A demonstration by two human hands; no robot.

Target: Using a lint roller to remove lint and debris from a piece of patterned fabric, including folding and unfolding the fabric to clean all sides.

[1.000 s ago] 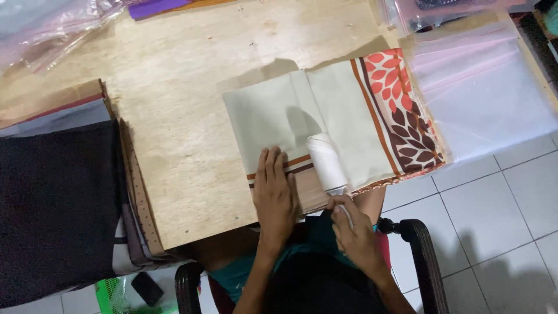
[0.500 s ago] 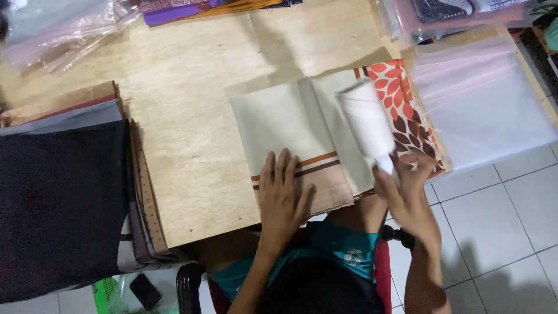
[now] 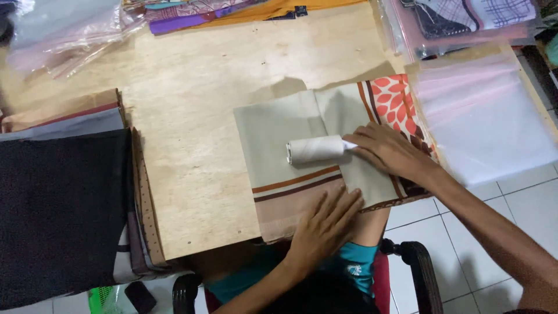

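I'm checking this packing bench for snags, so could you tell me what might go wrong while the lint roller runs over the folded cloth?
The folded cloth overhangs the plywood table edge near the left hand, so it might slide off. The lint roller, pushed by the right hand, could lift or crease the top fold.
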